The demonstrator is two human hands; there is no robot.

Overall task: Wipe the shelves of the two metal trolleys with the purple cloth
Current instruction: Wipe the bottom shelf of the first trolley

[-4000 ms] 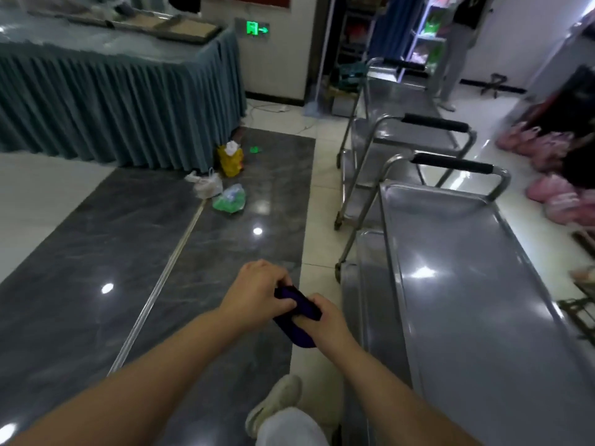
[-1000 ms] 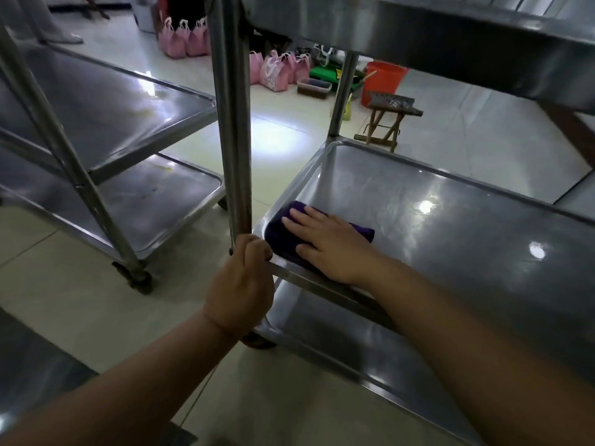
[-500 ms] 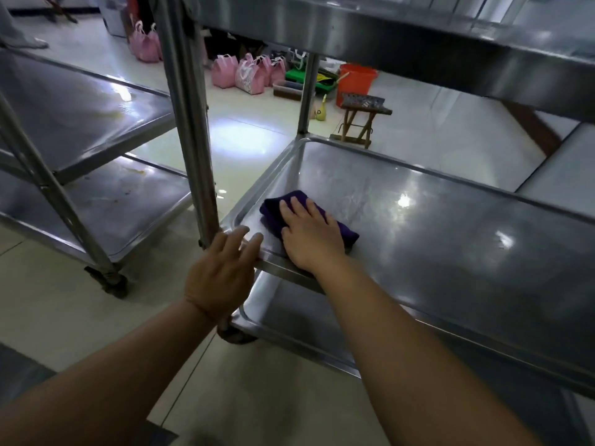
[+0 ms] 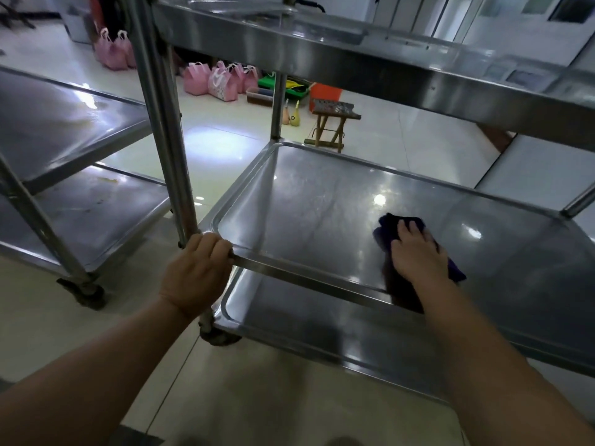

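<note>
The left hand [image 4: 196, 275] is curled over the near corner of the middle shelf [image 4: 306, 204] of the closer trolley, fingers wrapped over the rim just where the upright post [image 4: 161, 123] meets it, knuckles up, the forearm reaching in from the lower left; the right hand [image 4: 415, 252] lies palm down on the purple cloth [image 4: 384, 233], fingers fairly straight and close together and pointing away from the person, pressing the cloth flat rather than clutching it, the forearm stretched in from the lower right across the shelf's near rim; the cloth sits on the middle shelf towards its right half, nearer the front edge than the back, with a dark fold showing past the fingertips and another corner showing at the wrist side; the bottom shelf [image 4: 322, 323] lies below and the top shelf [image 4: 354, 69] runs overhead across the view; a caster wheel [image 4: 220, 336] sits on the floor beneath the corner held by the left hand; the second trolley [image 4: 64, 123] stands to the left, apart from the first, its two visible shelves marked with yellowish smears; on the floor beyond are pink bags [image 4: 219, 80], an orange bucket [image 4: 325, 91] and a small wooden stool [image 4: 333, 123]
</note>
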